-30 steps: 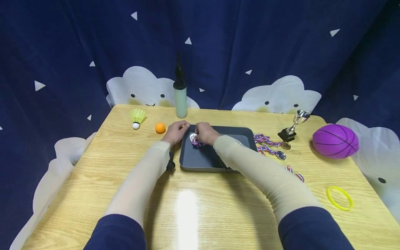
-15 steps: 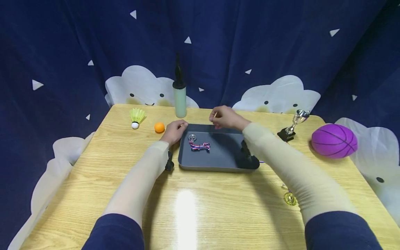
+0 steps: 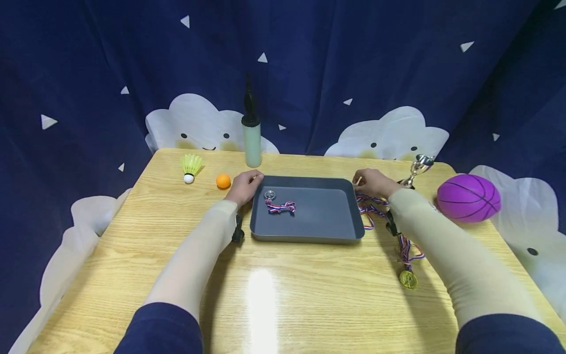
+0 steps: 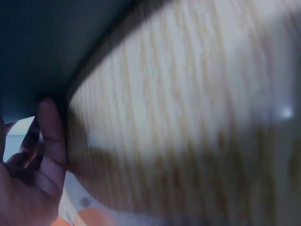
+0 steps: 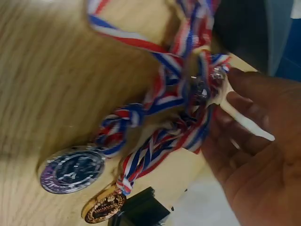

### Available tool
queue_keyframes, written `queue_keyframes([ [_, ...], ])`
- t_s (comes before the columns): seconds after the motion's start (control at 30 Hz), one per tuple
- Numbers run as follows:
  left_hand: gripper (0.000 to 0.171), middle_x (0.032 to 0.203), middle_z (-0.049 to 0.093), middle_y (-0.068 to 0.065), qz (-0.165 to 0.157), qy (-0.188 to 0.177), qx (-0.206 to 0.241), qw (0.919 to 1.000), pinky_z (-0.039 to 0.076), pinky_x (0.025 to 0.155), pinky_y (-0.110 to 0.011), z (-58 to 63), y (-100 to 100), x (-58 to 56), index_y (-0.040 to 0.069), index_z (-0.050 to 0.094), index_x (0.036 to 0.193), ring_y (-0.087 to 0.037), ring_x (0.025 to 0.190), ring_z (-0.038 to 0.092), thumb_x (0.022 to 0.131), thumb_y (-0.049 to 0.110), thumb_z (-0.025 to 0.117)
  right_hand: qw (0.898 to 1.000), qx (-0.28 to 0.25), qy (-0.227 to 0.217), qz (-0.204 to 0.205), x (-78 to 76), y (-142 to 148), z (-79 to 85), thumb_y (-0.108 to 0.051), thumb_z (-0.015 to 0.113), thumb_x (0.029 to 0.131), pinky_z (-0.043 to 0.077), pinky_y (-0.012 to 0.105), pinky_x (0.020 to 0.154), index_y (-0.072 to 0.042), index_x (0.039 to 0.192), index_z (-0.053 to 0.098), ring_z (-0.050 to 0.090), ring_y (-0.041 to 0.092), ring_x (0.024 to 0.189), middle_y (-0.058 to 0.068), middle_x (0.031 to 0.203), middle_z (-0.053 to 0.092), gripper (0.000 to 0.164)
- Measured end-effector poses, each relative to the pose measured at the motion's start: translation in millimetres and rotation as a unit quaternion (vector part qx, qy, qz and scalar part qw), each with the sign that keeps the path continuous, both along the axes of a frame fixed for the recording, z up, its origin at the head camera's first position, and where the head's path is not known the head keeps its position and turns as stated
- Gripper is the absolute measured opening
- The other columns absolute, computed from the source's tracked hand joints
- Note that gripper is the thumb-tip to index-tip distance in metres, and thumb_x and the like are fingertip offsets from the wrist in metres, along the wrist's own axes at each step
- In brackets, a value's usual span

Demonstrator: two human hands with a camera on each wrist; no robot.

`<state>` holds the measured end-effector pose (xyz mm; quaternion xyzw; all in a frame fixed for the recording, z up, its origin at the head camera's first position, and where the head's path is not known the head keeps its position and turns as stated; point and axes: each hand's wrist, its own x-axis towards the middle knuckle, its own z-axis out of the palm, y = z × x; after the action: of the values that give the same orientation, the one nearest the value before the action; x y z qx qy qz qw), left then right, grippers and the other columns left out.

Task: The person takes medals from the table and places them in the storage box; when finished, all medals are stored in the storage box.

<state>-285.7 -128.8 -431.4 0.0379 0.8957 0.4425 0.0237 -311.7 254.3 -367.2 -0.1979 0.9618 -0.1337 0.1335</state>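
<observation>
In the head view, my left hand grips the far left corner of a dark grey tray; the left wrist view has a finger against its side. A silver medal with a bunched red, white and blue ribbon lies inside. My right hand is at the tray's far right corner, over more medal ribbons. In the right wrist view, its curved fingers reach the ribbons, but I cannot tell if they pinch them. Another silver medal and a bronze medal hang off these ribbons' ends.
A gold medal lies on the table near my right forearm. A trophy and purple ball stand at the right. A shuttlecock, orange ball and pale green hand pump are at the back left.
My right hand has let go of the silver medal in the tray and moved right, across the tray's back edge, to the ribbons outside. My left hand has stayed at the tray's corner.
</observation>
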Motion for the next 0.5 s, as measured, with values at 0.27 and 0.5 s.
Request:
queue_keyframes([
  [0.27,0.036,0.134,0.067,-0.017,0.003,0.003,-0.006,1.0000,0.045,0.113,-0.049,-1.0,1,1.2,0.005,0.068,0.130,-0.033,0.118,0.058,0.113,0.028,0.046,0.999,0.041,-0.010,-0.013,1.8,0,-13.7,-0.003,0.067,0.095,0.055,0.048,0.081,0.012,0.114,0.062,0.064,0.034,0.086,0.025,0.097,0.066,0.025],
  [0.5,0.036,0.133,0.067,-0.017,0.004,0.003,-0.003,1.0000,0.045,0.113,-0.049,2.2,2,4.6,0.005,0.068,0.130,-0.033,0.120,0.058,0.113,0.027,0.046,0.998,0.015,-0.025,-0.053,2.3,6,-19.3,-0.010,0.068,0.097,0.054,0.052,0.090,0.010,0.102,0.062,0.065,0.038,0.093,0.026,0.100,0.067,0.022],
])
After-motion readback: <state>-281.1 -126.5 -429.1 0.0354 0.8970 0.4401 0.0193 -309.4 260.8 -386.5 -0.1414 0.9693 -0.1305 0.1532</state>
